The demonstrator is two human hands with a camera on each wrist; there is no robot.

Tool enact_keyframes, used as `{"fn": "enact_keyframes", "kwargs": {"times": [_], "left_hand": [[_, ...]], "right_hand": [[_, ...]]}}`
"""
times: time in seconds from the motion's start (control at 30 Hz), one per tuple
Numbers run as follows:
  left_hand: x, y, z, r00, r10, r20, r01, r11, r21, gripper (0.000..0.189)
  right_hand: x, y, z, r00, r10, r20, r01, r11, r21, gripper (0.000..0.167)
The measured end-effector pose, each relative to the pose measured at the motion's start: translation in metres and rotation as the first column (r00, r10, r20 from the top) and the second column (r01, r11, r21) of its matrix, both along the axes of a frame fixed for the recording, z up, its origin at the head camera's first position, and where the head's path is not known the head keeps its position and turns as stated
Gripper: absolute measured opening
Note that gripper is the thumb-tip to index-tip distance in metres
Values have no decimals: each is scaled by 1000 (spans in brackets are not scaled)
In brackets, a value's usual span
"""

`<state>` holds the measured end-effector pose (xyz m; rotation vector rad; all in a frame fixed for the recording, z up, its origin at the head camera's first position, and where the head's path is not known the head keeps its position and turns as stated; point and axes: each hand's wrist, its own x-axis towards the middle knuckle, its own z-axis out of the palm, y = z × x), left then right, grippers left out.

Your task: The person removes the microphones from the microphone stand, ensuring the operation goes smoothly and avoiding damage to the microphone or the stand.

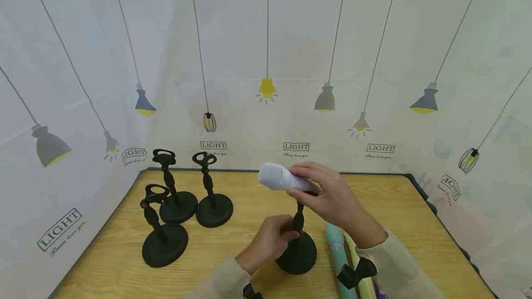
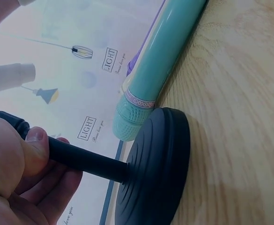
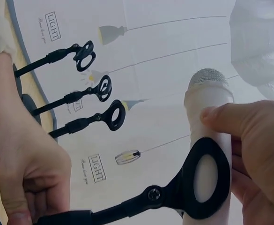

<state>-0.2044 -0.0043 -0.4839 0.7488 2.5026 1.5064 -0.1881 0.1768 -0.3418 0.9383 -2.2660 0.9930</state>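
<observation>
My right hand (image 1: pixel 328 193) holds a white microphone (image 1: pixel 274 176), thumb on one side of its body and fingers on the other. The microphone slants over a black desktop microphone stand (image 1: pixel 297 260), its head toward the upper left. In the right wrist view the stand's clip (image 3: pixel 224 178) lies against the microphone body, which shows through the clip's oval opening. Lower down, my left hand (image 1: pixel 268 241) grips the stand's upright pole (image 2: pixel 90 159), thumb and fingers curled round it. The round base (image 2: pixel 146 168) stands on the wooden table.
Three more black stands (image 1: pixel 214 211) with bare clips are grouped at the back left of the table. Right of the held stand lie a teal microphone (image 1: pixel 334 243) and a yellow one (image 1: pixel 365 287), with something purple beside them. A lamp-printed backdrop (image 1: pixel 241 59) encloses the table.
</observation>
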Motion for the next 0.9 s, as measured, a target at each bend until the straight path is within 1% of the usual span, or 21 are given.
{"fn": "enact_keyframes", "kwargs": {"times": [0.2,0.33,0.53,0.7,0.8,0.9], "left_hand": [[1,1,-2,999,16,27,-17,1000,13,8],[3,1,-3,1000,19,25,-19,1000,-1,9],[3,1,-3,999,3,-32,-4,999,-33,9],[2,2,-2,997,-14,-81,11,999,-32,10],[1,2,-1,995,-16,-103,13,999,-36,12],[-1,2,-1,994,-14,-106,9,999,-47,13]], "right_hand": [[3,-4,2,1000,0,13,1,1000,-3,39],[4,-6,0,1000,9,17,-9,1000,-12,39],[4,-8,-1,1000,17,5,-17,1000,-19,38],[3,-11,4,999,21,-25,-21,1000,-16,38],[2,-13,7,999,28,-20,-28,999,-15,39],[2,-15,10,1000,31,-2,-31,999,-15,39]]}}
